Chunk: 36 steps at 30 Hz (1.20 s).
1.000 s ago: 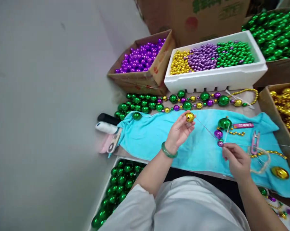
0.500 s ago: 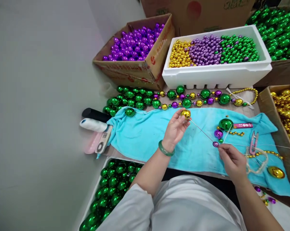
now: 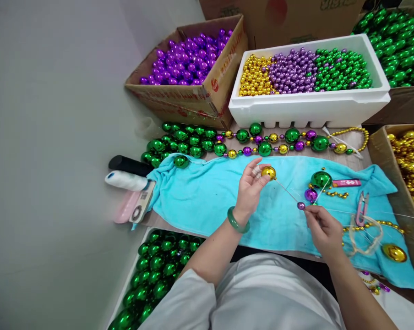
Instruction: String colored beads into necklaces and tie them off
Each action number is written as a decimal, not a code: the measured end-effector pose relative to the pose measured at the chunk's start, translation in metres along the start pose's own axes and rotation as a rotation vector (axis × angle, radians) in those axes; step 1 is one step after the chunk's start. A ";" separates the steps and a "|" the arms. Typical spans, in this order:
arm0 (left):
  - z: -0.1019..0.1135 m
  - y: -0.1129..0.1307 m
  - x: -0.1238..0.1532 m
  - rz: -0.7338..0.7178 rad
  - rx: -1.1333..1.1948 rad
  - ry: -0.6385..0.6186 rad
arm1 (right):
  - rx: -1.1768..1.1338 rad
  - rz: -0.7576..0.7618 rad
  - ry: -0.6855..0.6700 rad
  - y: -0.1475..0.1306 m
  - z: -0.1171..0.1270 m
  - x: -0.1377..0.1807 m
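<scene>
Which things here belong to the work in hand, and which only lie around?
In use: gold bead in left hand; needle with small purple bead in right hand.
Lying about: pink snips, white thread spool, finished bead strands.

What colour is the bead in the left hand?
The bead in the left hand is shiny gold; head view.

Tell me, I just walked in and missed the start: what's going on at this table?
A person works over a turquoise towel. Their left hand pinches a gold bead at the fingertips, while the right hand holds a thin needle whose tip meets that bead and which carries a small purple bead. Finished bead strands lie behind the towel, and a white foam box holds loose gold, purple and green beads.
</scene>
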State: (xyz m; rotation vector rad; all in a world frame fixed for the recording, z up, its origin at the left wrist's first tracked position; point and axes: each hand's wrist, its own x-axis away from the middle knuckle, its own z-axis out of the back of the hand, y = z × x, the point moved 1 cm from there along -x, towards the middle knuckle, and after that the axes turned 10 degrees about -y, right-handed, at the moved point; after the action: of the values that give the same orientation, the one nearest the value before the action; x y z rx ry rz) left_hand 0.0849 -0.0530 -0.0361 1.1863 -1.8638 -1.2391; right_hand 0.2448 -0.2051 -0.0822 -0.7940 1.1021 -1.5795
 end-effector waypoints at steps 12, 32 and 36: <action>-0.004 0.010 -0.001 0.021 0.017 -0.118 | -0.092 -0.046 -0.028 0.018 0.005 -0.003; -0.023 0.004 0.013 0.204 0.003 -0.283 | -0.473 -0.111 -0.064 0.005 -0.009 -0.015; -0.023 -0.004 0.011 0.220 -0.100 -0.252 | -0.568 -0.201 -0.093 -0.004 -0.015 -0.025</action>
State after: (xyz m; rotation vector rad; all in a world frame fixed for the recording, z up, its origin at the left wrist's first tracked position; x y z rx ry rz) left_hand 0.1012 -0.0729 -0.0312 0.7769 -2.0226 -1.3887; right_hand 0.2374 -0.1767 -0.0835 -1.3766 1.4613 -1.3797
